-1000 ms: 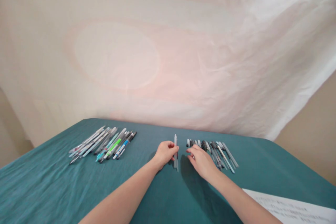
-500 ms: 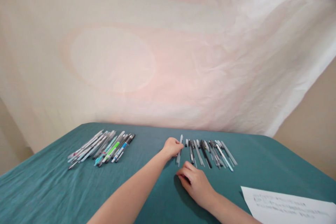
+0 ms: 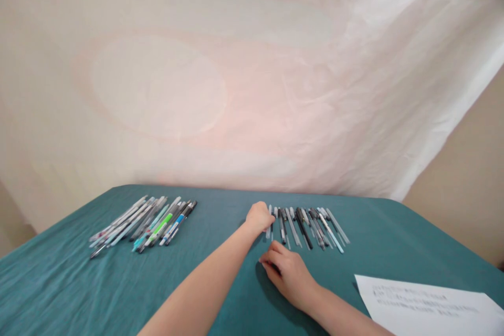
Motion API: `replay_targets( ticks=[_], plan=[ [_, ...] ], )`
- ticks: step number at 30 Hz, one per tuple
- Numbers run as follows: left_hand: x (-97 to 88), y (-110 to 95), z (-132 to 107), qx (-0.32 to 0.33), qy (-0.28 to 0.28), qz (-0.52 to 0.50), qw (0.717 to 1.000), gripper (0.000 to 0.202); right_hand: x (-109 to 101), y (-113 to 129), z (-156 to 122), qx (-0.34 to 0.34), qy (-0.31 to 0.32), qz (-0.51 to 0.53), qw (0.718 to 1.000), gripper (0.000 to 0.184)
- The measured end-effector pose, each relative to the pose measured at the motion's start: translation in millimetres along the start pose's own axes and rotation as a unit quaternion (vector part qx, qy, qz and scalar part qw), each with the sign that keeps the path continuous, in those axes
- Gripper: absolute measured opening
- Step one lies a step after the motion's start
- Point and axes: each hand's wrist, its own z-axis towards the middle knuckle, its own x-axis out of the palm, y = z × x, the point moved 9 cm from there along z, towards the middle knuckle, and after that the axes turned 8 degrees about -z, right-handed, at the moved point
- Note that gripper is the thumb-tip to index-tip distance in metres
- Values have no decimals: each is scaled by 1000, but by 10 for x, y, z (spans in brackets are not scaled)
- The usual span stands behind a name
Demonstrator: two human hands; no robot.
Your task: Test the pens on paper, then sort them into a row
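Over the left end of a row of pens (image 3: 303, 228), my left hand (image 3: 259, 217) is closed on a pale, clear-looking pen (image 3: 270, 210). The hand covers part of that pen, which stands close beside the row's other pens, mostly clear, grey and black. Nearer to me, my right hand (image 3: 289, 275) hovers or rests just in front of the row; which of the two, I cannot tell. Its fingers are curled with the fingertips together, and no pen shows in them.
A second group of pens (image 3: 145, 223), with bright green, blue and teal ones among them, lies at the left. On the right front is a white sheet of paper (image 3: 429, 304) with handwriting. A green cloth (image 3: 71, 283) covers the table, and a pale sheet (image 3: 252, 89) hangs behind.
The pale pen has come closer to the row's left end under my left hand. My right hand keeps its curled pose. The whole view has shifted slightly.
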Motion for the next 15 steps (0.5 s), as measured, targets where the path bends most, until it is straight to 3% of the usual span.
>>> replay_targets(
  ticks=[8, 15],
  plan=[
    [-101, -141, -114, 42, -50, 110, 992, 23, -8, 20, 3, -7, -1, -1, 1000, 18],
    [-68, -127, -181, 78, -45, 124, 988, 19, -8, 60, 7, -18, 11, -4, 1000, 20]
  ],
)
